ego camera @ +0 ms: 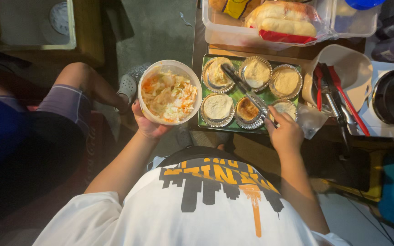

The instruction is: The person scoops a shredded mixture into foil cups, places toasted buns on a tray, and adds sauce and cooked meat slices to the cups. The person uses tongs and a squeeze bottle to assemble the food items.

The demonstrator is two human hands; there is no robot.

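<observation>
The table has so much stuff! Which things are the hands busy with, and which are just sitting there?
In use:
left hand holding the slaw tub
right hand holding metal tongs
foil cups on the green tray

Just lying about:
bagged bread rolls in a clear bin
white jug of utensils

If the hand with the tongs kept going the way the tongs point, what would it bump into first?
Probably the foil cup at the tray's far-left corner: the tongs in the right hand point up-left, tips over it. Depth is hard to judge.
</observation>
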